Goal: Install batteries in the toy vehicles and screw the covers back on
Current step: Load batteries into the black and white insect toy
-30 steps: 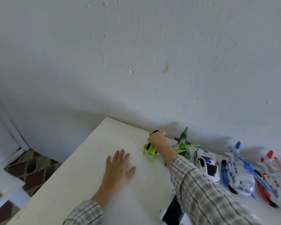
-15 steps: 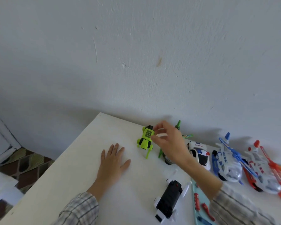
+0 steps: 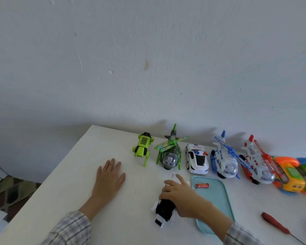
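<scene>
The left hand [image 3: 108,177] lies flat on the white table [image 3: 74,174], fingers straight and together. The right hand [image 3: 179,195] curls its fingers over a black-and-white toy vehicle [image 3: 163,212] lying near the table's front, index finger extended. Just right of it sits a pale blue tray [image 3: 217,200] holding a red battery [image 3: 202,185]. Along the far wall stand a lime-green toy car [image 3: 143,145], green helicopter [image 3: 170,152], police car [image 3: 197,159], blue helicopter [image 3: 223,159] and red helicopter [image 3: 256,164]. A red-handled screwdriver [image 3: 276,224] lies at the near right.

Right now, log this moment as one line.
left hand flat on table | right hand grips black-white toy | battery in tray
</scene>
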A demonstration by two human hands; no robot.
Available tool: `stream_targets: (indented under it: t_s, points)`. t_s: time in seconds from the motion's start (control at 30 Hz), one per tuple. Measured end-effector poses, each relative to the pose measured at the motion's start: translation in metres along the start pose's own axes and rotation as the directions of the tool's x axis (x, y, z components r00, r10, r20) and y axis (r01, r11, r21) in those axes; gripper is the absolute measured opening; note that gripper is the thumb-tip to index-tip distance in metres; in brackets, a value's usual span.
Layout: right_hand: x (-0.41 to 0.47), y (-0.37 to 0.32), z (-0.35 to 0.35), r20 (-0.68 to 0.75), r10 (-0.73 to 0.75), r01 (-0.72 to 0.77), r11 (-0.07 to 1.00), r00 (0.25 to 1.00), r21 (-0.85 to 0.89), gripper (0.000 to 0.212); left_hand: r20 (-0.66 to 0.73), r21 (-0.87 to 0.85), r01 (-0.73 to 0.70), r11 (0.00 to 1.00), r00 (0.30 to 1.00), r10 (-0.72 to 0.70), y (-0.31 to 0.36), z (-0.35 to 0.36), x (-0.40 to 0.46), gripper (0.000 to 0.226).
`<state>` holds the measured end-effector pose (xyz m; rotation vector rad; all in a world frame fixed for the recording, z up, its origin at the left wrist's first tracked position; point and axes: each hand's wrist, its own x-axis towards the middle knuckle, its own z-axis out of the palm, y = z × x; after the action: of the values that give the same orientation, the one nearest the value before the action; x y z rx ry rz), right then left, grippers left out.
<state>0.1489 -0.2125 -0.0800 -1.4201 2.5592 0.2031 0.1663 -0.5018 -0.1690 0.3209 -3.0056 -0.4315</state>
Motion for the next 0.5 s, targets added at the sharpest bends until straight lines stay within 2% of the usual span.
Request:
stream_targets:
  t_s: [0.13,0.2,0.27,0.3,0.33,0.37,0.43,0.5]
  points:
    - [-0.013,-0.002,-0.003,-0.145,0.030,-0.026,0.999,0.989,0.027,0.052,0.084,-0.017,0.012,1.000,0.996,-0.010,0.004,-0.003,-0.010,0.084]
    - [-0.019,-0.005,-0.006,-0.203,0.132,-0.091,0.975,0.970,0.201,0.055,0.159,-0.012,0.056,0.998,0.986,-0.054,0.006,-0.006,-0.014,0.067]
    - [-0.032,-0.006,-0.018,-0.315,0.285,-0.093,0.857,0.905,0.506,0.047,0.238,-0.048,0.078,0.996,0.969,-0.064,0.020,-0.015,-0.016,0.063]
    - [-0.038,-0.009,-0.026,-0.345,0.371,-0.031,0.718,0.862,0.695,0.041,0.250,-0.096,0.072,0.993,0.967,-0.046,0.028,-0.021,-0.020,0.066]
    - [-0.045,-0.011,-0.033,-0.340,0.441,0.078,0.513,0.831,0.855,0.038,0.237,-0.159,0.053,0.986,0.971,-0.014,0.039,-0.027,-0.025,0.069]
    - [-0.055,-0.012,-0.039,-0.328,0.478,0.204,0.293,0.814,0.934,0.036,0.211,-0.212,0.019,0.977,0.977,0.026,0.053,-0.036,-0.032,0.072]
    - [-0.070,-0.012,-0.045,-0.312,0.539,0.386,-0.027,0.782,0.922,0.032,0.145,-0.291,-0.097,0.952,0.979,0.144,0.081,-0.056,-0.045,0.072]
    - [-0.085,-0.007,-0.041,-0.256,0.569,0.446,-0.224,0.782,0.867,0.045,0.109,-0.354,-0.234,0.905,0.951,0.288,0.111,-0.075,-0.059,0.068]
